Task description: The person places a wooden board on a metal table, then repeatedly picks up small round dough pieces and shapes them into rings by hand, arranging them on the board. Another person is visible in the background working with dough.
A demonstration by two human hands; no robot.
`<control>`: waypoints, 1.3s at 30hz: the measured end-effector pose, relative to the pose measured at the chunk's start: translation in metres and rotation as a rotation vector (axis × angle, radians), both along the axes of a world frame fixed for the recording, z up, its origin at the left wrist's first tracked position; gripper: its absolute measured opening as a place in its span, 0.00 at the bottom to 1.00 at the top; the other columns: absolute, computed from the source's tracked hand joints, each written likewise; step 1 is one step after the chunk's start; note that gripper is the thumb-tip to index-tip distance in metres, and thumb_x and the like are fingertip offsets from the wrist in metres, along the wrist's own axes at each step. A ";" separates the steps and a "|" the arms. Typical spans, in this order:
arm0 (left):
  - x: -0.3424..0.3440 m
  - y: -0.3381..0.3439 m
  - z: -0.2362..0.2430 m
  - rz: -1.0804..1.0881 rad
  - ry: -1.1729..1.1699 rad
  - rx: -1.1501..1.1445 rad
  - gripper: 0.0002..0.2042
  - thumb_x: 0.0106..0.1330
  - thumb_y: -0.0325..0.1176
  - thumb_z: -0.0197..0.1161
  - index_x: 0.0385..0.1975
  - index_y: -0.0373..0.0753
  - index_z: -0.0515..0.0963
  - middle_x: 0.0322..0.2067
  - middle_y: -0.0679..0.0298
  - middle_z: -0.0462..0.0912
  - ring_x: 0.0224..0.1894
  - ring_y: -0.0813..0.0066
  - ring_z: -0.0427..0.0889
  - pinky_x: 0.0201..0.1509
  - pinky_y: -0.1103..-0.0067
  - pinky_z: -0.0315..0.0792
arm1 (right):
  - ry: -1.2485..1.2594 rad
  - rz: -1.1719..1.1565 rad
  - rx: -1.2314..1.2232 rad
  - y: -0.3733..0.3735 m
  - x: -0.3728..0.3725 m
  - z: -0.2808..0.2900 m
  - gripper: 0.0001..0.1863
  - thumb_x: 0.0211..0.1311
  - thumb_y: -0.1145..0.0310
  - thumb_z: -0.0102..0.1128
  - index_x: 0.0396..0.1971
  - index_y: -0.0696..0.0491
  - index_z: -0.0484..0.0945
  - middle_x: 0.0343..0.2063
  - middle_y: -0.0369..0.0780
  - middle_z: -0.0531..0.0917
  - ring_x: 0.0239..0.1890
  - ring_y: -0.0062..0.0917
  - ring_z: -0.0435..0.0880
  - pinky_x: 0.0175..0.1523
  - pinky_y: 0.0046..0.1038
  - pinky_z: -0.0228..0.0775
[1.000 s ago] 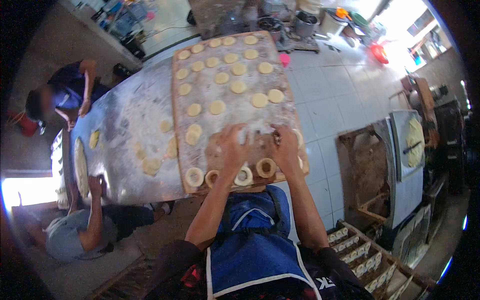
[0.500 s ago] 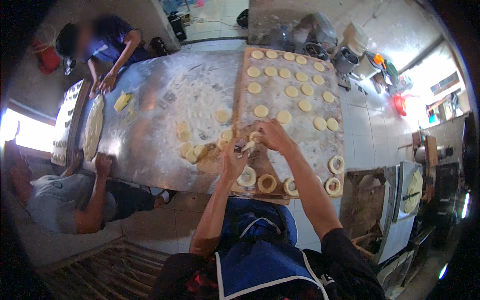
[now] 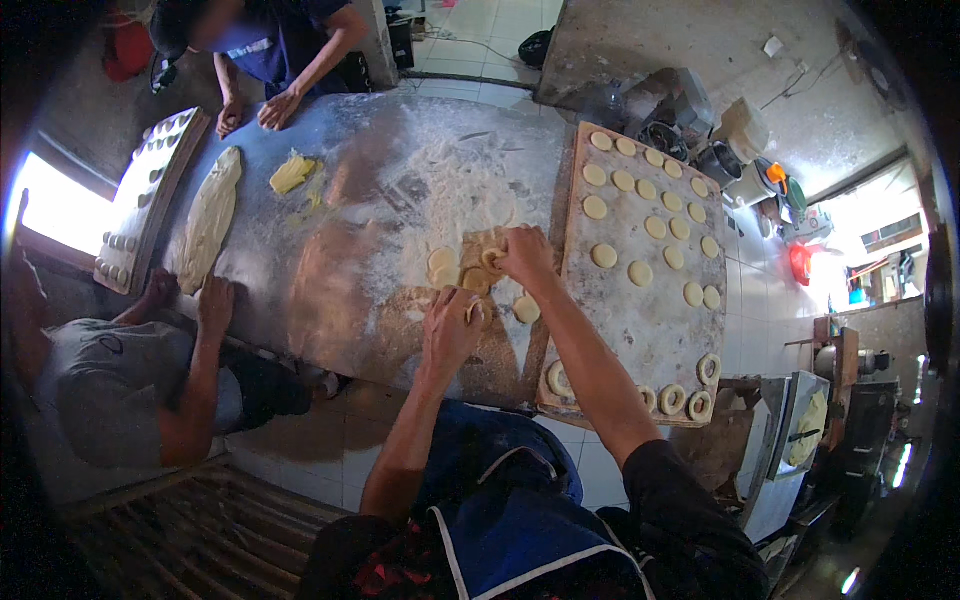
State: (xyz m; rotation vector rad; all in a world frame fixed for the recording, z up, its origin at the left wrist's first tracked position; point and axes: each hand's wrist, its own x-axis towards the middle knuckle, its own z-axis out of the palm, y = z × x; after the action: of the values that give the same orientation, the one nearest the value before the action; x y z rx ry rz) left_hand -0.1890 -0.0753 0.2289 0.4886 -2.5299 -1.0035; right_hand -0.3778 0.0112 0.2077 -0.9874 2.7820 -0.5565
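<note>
While your right hand [image 3: 525,255] pinches a dough ring [image 3: 492,259] on the floured table [image 3: 340,260] and your left hand [image 3: 450,328] curls around another piece, squeezing hard could tear them.

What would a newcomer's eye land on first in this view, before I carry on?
Probably the wooden board at right, dotted with rows of dough discs, with dough rings along its near edge. Next, the floured metal table at centre, where the left hand and right hand work at a small cluster of dough pieces. At far left, a long dough slab lies beside two co-workers.
</note>
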 end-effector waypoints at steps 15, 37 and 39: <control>-0.042 0.019 0.027 -0.276 0.204 0.851 0.11 0.69 0.27 0.60 0.48 0.30 0.78 0.38 0.57 0.84 0.40 0.75 0.83 0.46 0.78 0.79 | -0.588 -0.158 -0.910 0.075 0.083 0.074 0.26 0.50 0.80 0.65 0.49 0.60 0.67 0.32 0.44 0.82 0.32 0.25 0.83 0.35 0.28 0.77; -0.105 0.203 0.031 0.103 0.258 1.395 0.15 0.74 0.45 0.47 0.35 0.38 0.70 0.25 0.62 0.74 0.30 0.74 0.73 0.36 0.75 0.69 | -0.531 -0.588 -0.950 0.196 0.076 0.075 0.27 0.70 0.55 0.47 0.17 0.61 0.68 0.11 0.38 0.66 0.18 0.23 0.64 0.27 0.31 0.60; -0.105 0.211 0.033 0.090 0.174 1.610 0.16 0.74 0.46 0.47 0.34 0.38 0.73 0.26 0.62 0.74 0.29 0.74 0.72 0.36 0.75 0.69 | -0.474 -0.624 -0.936 0.212 0.076 0.076 0.31 0.69 0.50 0.45 0.21 0.65 0.78 0.19 0.55 0.80 0.22 0.45 0.79 0.32 0.39 0.70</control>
State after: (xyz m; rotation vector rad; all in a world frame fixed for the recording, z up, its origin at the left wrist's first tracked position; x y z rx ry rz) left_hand -0.2942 0.1356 0.2615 0.7816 -1.0148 -2.6744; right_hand -0.3019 0.2236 0.2833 0.0388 2.2856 -1.9648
